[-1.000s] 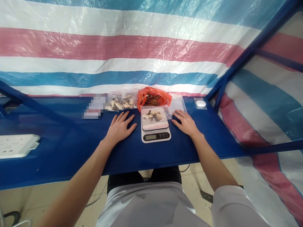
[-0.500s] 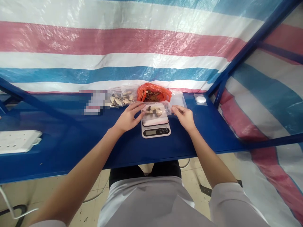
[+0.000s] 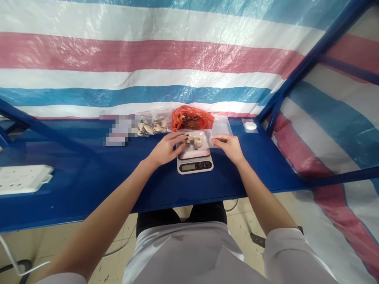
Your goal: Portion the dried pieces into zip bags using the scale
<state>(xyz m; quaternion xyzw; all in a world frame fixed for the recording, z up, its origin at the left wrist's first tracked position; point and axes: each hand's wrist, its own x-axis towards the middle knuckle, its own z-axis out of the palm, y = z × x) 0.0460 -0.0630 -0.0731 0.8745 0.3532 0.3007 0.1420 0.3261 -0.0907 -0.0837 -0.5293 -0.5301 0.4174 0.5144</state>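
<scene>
A clear plastic bag point(image 3: 203, 139) with pale dried mushroom slices point(image 3: 196, 141) inside lies across the top of a white kitchen scale point(image 3: 194, 156). My left hand point(image 3: 166, 149) is at the bag's left end, fingers over it and thumb below, holding that end. At the other end, my right hand point(image 3: 229, 146) pinches the bag's edge between thumb and fingers. The scale's small display point(image 3: 188, 167) faces me; its reading is too faint to make out.
Behind the scale stands a red plastic bag point(image 3: 193, 117) of brown dried slices. Left of it are filled clear bags point(image 3: 152, 124). A flat clear bag point(image 3: 220, 123) and a white rounded item point(image 3: 250, 126) lie right. A power strip point(image 3: 25, 178) is far left on the blue table point(image 3: 97, 185).
My right hand has moved slightly left with the bag's edge. The mushroom slices have shifted inside the bag, and my left hand has come slightly further over its end.
</scene>
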